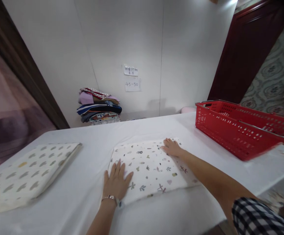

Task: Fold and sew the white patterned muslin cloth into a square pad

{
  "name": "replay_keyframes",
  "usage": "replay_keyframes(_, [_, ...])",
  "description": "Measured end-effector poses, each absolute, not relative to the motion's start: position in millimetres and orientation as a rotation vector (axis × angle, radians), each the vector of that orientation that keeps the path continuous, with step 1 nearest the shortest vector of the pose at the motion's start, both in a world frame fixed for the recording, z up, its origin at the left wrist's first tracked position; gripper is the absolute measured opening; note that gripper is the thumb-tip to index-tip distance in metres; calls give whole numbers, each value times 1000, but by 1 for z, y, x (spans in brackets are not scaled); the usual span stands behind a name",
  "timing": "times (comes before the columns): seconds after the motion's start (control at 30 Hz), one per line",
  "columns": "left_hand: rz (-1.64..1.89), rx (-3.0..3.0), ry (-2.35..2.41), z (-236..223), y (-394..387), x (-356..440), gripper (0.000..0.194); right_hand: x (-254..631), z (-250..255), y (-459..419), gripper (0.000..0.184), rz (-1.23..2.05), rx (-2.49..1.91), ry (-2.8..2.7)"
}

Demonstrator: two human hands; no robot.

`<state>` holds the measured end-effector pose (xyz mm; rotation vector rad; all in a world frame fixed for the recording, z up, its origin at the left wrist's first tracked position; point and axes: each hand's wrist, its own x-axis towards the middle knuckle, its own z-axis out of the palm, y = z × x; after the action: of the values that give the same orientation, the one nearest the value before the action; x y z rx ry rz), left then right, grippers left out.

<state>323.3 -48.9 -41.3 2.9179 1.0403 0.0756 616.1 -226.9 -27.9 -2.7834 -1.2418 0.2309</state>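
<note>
A white cloth (151, 178) with small printed figures lies folded into a flat rectangle on the white-covered table (93, 176). My left hand (116, 181) rests flat on its left side, fingers spread, with a bracelet at the wrist. Near the cloth's far right corner, my right hand (172, 147) also lies flat, palm down, fingers stretched out. Neither hand grips anything. What lies beneath my palms is hidden.
A folded cream cloth with grey cloud-like prints (29, 169) lies at the table's left. A red plastic basket (230, 133) stands at the right edge. Behind the table are stacked folded textiles (99, 107) and a wall with paper signs (132, 85).
</note>
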Motion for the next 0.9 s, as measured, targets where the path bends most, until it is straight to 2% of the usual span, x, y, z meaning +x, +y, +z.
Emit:
replay_keyframes(0.13, [62, 2900, 1041, -41, -49, 325, 66, 621, -32, -254, 66, 109, -2865, -1104])
replay_keyframes(0.33, [64, 2871, 1034, -37, -50, 324, 67, 622, -36, -271, 62, 226, -2902, -1005])
replay_keyframes(0.53, [53, 2855, 1026, -37, -52, 321, 70, 605, -36, -302, 59, 82, -2932, -966])
replay_keyframes(0.7, [12, 2834, 1016, -34, -53, 322, 72, 597, -41, -337, 54, 220, -2878, -915])
replay_keyframes(0.9, [8, 2772, 1016, -28, -46, 313, 67, 582, -51, -364, 56, 160, -2826, -873])
